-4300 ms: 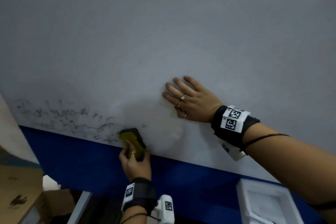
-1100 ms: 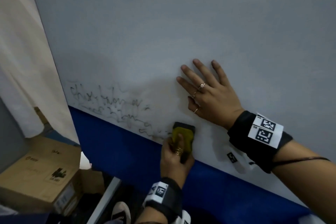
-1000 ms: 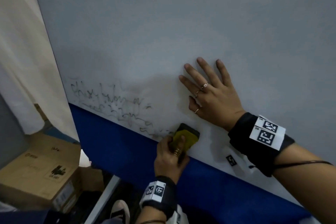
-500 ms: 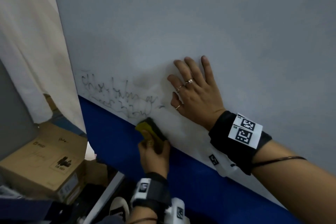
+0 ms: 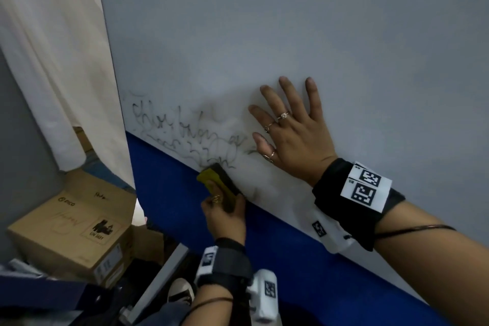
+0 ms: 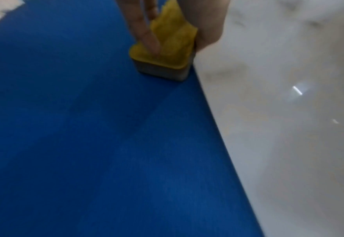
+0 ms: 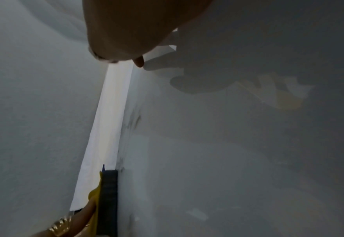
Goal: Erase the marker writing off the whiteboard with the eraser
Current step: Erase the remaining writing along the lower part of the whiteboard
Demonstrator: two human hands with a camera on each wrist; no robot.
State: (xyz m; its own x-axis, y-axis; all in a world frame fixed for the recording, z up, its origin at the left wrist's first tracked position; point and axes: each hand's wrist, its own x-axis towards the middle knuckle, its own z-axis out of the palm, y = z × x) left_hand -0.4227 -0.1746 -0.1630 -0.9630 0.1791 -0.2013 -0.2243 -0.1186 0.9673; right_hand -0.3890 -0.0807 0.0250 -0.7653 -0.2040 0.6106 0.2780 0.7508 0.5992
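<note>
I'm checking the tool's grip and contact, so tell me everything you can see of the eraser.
The eraser is a small block with a yellow back and a dark grey felt pad. The left hand grips it from below, fingers over the yellow back, pad pressed flat against the whiteboard. It sits tilted at the board's lower edge, just above the blue band, at the lower right end of the remaining marker writing.

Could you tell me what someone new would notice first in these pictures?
Probably the black marker scrawl low on the left of the whiteboard, just above its blue lower band. At its lower right end, the left hand grips a yellow eraser against the board, while the right hand lies flat beside the writing.
</note>
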